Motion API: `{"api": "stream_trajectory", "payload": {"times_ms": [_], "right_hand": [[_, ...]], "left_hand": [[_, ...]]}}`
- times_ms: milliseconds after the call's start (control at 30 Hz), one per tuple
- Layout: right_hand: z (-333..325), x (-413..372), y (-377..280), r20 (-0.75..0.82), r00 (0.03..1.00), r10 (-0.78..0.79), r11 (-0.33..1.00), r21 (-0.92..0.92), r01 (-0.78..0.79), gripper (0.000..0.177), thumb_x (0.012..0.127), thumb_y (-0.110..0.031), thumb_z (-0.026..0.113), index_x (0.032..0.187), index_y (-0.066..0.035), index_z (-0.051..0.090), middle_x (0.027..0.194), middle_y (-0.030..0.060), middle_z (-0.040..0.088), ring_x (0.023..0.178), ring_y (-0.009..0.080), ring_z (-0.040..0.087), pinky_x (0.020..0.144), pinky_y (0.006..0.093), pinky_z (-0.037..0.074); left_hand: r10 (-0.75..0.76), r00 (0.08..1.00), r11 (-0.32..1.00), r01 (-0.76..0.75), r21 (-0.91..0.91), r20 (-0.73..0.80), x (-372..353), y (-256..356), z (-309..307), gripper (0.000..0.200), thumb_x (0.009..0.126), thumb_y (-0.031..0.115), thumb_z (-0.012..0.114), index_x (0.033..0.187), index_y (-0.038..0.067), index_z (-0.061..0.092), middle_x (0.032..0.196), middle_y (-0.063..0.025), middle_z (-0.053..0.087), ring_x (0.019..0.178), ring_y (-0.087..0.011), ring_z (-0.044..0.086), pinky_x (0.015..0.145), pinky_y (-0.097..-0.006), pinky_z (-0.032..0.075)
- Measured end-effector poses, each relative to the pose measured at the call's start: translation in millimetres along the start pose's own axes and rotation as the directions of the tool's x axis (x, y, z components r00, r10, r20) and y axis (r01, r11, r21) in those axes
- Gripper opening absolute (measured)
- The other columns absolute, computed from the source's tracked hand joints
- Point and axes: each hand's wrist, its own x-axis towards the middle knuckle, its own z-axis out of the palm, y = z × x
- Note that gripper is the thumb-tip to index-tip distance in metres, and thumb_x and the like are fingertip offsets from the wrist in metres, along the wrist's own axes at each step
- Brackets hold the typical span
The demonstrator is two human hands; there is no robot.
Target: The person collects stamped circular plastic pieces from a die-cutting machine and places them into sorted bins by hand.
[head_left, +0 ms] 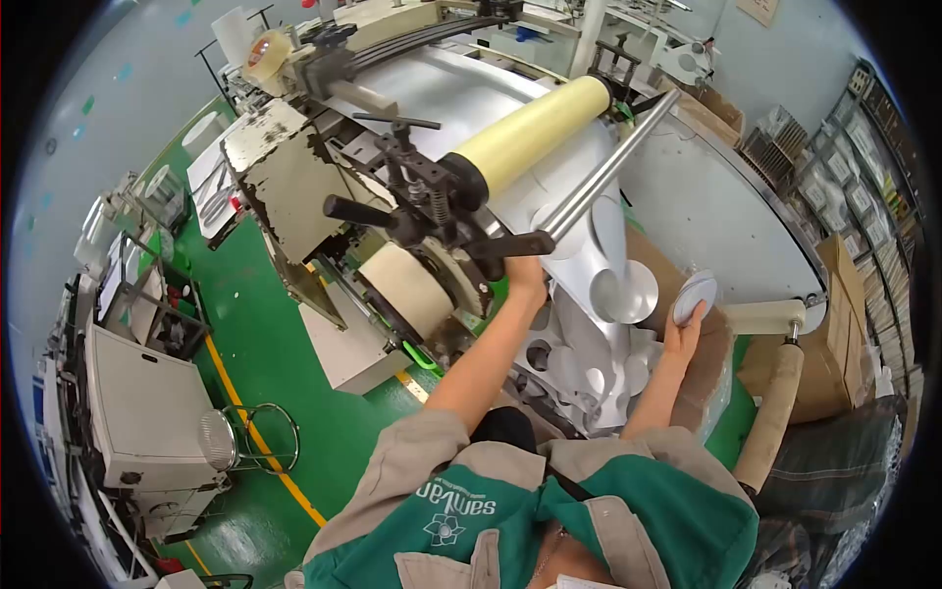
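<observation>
My right hand (682, 337) is closed on a small stack of thin round discs (695, 296), white to silver, held out over the right side of the cut sheet. My left hand (526, 275) reaches behind the dark end bar (510, 245) of the machine; its fingers are hidden there. Above it lies a yellow roller (535, 133), with a shiny metal rod (613, 167) slanting alongside. Silver sheet material (606, 236) with round cut-outs hangs below the rod. Loose round pieces and scraps (574, 363) lie heaped between my arms.
A cream roll (410, 290) sits on the machine's near left side, beside a black handle (358, 211). To the right are a worn roller (775, 417) and a cardboard box (814, 363). A round stool (221, 439) and a white cabinet (147, 393) stand on the left.
</observation>
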Motion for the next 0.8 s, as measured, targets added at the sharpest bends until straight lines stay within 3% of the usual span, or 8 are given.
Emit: {"api": "stream_trajectory", "payload": {"times_ms": [167,300,333,400,467,500,633,800], "right_hand": [[104,-42,40,0.459,0.831,0.314,0.840,-0.543,-0.017,0.039,0.084,-0.010,0.057,0.118,0.001,0.042,0.115,0.0092,0.050,0.108,0.0193,0.046,0.095,0.0348,0.035],[140,-40,105,0.520,0.718,0.463,0.573,-0.793,0.205,0.037,0.083,-0.008,0.055,0.118,0.002,0.043,0.113,0.0089,0.051,0.103,0.0196,0.049,0.092,0.0336,0.037],[138,-48,108,0.507,0.752,0.421,0.659,-0.741,0.130,0.038,0.084,-0.008,0.054,0.119,0.002,0.042,0.113,0.0098,0.051,0.104,0.0204,0.049,0.091,0.0348,0.038],[103,-45,103,0.444,0.826,0.347,0.805,-0.593,-0.020,0.041,0.085,-0.009,0.053,0.122,0.001,0.038,0.114,0.0123,0.051,0.107,0.0217,0.048,0.092,0.0385,0.040],[19,-18,88,0.301,0.904,0.304,0.752,-0.658,-0.034,0.046,0.083,-0.011,0.056,0.123,0.002,0.038,0.114,0.0159,0.051,0.104,0.0233,0.049,0.092,0.0339,0.040],[-10,-22,73,0.011,0.891,0.454,0.871,-0.214,-0.442,0.048,0.081,-0.013,0.057,0.122,0.005,0.039,0.111,0.0172,0.053,0.100,0.0246,0.051,0.092,0.0342,0.040],[-40,-81,134,-0.107,0.981,0.159,0.786,-0.588,-0.192,0.047,0.080,-0.014,0.058,0.119,0.005,0.041,0.108,0.0180,0.054,0.098,0.0261,0.052,0.089,0.0349,0.040],[49,-223,326,0.190,0.979,0.072,0.354,-0.923,0.153,0.046,0.078,-0.016,0.059,0.116,0.005,0.044,0.104,0.0190,0.055,0.095,0.0279,0.054,0.085,0.0358,0.041]], "left_hand": [[-0.237,0.966,0.963,0.248,-0.104,0.104,3,2,-16,0.029,0.078,0.011,0.061,0.104,0.003,0.052,0.097,-0.0065,0.055,0.085,-0.0171,0.054,0.072,-0.0307,0.044],[-0.292,0.953,0.937,0.266,0.225,0.088,-2,6,-27,0.014,0.075,0.013,0.061,0.082,0.005,0.052,0.072,-0.0014,0.049,0.057,-0.0131,0.045,0.050,-0.0312,0.039],[-0.279,0.960,0.923,0.266,0.280,0.007,-18,25,-19,0.013,0.076,0.014,0.057,0.082,0.004,0.052,0.071,-0.0015,0.049,0.060,-0.0149,0.046,0.054,-0.0327,0.039],[-0.017,0.911,0.932,-0.134,0.336,0.411,-17,-19,-52,0.040,0.083,0.027,0.053,0.109,-0.003,0.048,0.110,-0.0106,0.053,0.103,-0.0212,0.048,0.087,-0.0350,0.038],[-0.328,0.793,0.851,0.013,0.525,0.513,-65,48,-70,0.061,0.081,0.032,0.057,0.128,-0.001,0.036,0.129,-0.0137,0.042,0.117,-0.0248,0.041,0.096,-0.0352,0.033],[-0.419,0.626,0.754,-0.164,0.637,0.657,-66,60,-92,0.059,0.081,0.034,0.058,0.125,-0.001,0.039,0.124,-0.0140,0.046,0.111,-0.0223,0.046,0.092,-0.0334,0.038],[-0.508,0.314,0.849,0.026,0.527,0.803,-93,147,-205,0.052,0.084,0.032,0.055,0.122,-0.001,0.044,0.105,-0.0117,0.058,0.093,-0.0140,0.054,0.080,-0.0269,0.044],[-0.438,0.502,0.821,-0.114,0.559,0.746,-89,299,-399,0.050,0.084,0.031,0.055,0.121,-0.001,0.044,0.104,-0.0145,0.059,0.098,-0.0188,0.056,0.086,-0.0292,0.042]]}}
